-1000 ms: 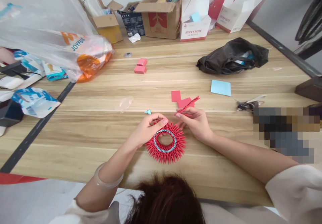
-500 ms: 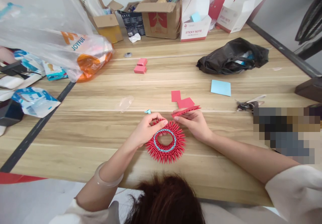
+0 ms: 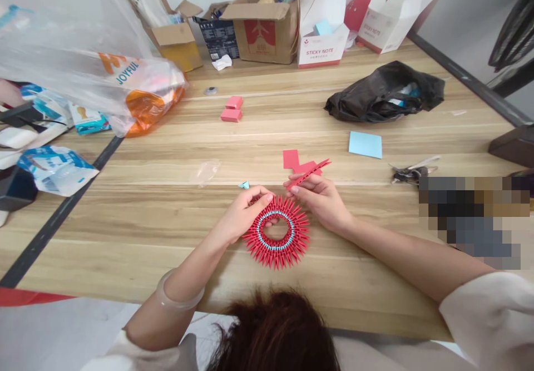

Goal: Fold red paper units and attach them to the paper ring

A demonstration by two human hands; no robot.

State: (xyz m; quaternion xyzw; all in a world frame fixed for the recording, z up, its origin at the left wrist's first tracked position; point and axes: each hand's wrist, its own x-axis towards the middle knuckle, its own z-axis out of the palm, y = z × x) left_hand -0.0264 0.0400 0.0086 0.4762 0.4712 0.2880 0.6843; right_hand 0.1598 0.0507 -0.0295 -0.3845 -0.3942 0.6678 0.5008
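Observation:
A round ring of folded red paper pieces [image 3: 298, 237], with a light blue band inside its spikes, is tilted above the wooden table. My left hand [image 3: 246, 209] pinches its upper left rim, thumb on top and fingertips showing through the centre hole. Just right of the ring's top, my right hand [image 3: 319, 198] grips a strip of folded red paper pieces [image 3: 315, 173] between thumb and fingers. Behind that strip lie flat red paper squares [image 3: 291, 159], partly covered by it. A small light blue folded piece [image 3: 244, 184] rests on the table beyond my left hand.
Two small pink blocks [image 3: 231, 115] and a blue sticky-note pad [image 3: 365, 144] lie farther back. A black plastic bag [image 3: 386, 95] is at the right, keys [image 3: 409, 173] below it. Cardboard boxes [image 3: 267, 40] line the wall; a clear plastic bag [image 3: 142, 90] stands left.
The red strip in my right hand has swung to a steeper slant, its far end rising. My left hand has tilted the ring slightly and shifted it a little to the right.

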